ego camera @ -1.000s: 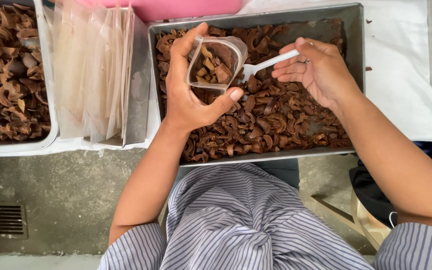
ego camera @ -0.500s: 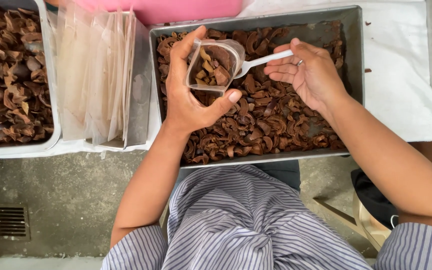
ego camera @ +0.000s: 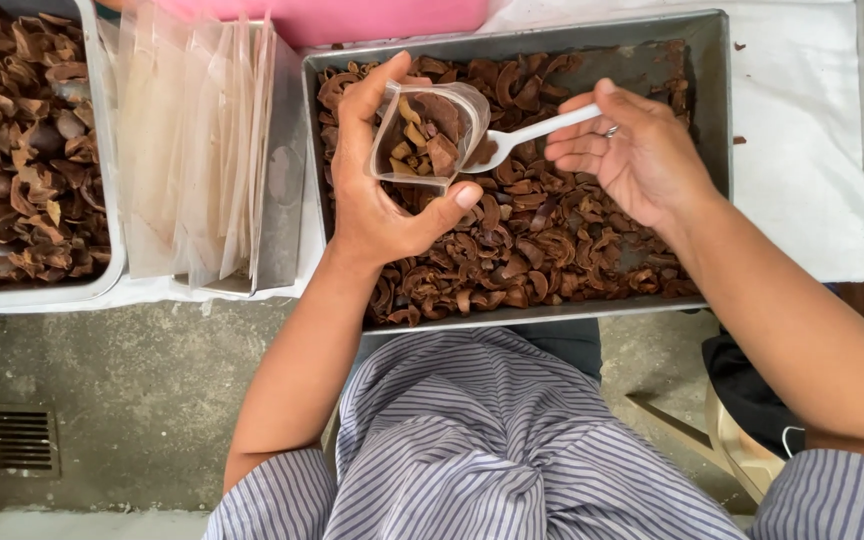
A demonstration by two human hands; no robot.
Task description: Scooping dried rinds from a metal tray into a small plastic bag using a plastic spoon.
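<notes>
My left hand (ego camera: 384,190) holds a small clear plastic bag (ego camera: 430,135) open over a grey metal tray (ego camera: 712,120). The bag is partly filled with brown dried fruit pieces. The tray holds a layer of the same brown dried pieces (ego camera: 542,240). My right hand (ego camera: 632,155) grips the handle of a white plastic spoon (ego camera: 527,135), whose bowl end sits at the mouth of the bag. A ring shows on one finger of the right hand.
A stack of empty clear bags (ego camera: 192,150) stands upright in a metal container left of the tray. Further left is another tray of brown dried pieces (ego camera: 22,150). A pink tub (ego camera: 382,18) lies behind. A white cloth (ego camera: 802,150) covers the table; a floor drain (ego camera: 12,440) is below left.
The spoon's bowl has stayed at the bag's mouth while both hands shifted slightly; the bag looks a little fuller.
</notes>
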